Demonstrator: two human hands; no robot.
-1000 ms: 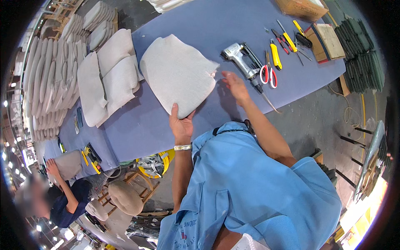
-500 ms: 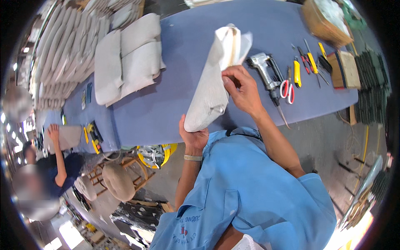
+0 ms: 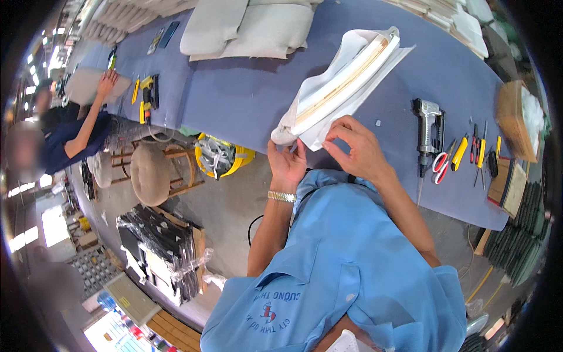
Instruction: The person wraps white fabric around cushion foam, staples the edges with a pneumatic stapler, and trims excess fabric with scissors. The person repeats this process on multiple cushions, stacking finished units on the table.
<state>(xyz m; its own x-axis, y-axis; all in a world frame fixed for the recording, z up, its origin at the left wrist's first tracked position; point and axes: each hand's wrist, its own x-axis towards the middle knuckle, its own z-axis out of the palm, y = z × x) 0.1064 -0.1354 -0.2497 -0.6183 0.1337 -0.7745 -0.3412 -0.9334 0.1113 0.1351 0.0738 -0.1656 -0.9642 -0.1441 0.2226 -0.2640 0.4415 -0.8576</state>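
A curved padded piece (image 3: 340, 82) lies slantwise above the table, its long edge turned up to show white foam and a strip of bare wood. Loose pale fabric (image 3: 319, 126) hangs open along both sides of that edge. My left hand (image 3: 287, 164) holds the near lower end from beneath, palm up, with fingers and thumb against the fabric. Thumb and fingertips of my right hand (image 3: 358, 149) pinch the corner of the fabric flap near that end. The underside of the piece is hidden.
The blue table (image 3: 234, 100) carries a staple gun (image 3: 430, 135), red-handled scissors (image 3: 440, 167), a yellow cutter (image 3: 460, 152) and a cardboard box (image 3: 519, 120) at right. Pale fabric panels (image 3: 252, 29) lie at the back. A co-worker's hand (image 3: 107, 83) rests on a panel far left; a yellow basket (image 3: 220, 155) stands below.
The padded piece has turned, so its inner foam and wood edge now face up with the fabric spread. My right hand has shifted down to the flap's near corner. The view has swung.
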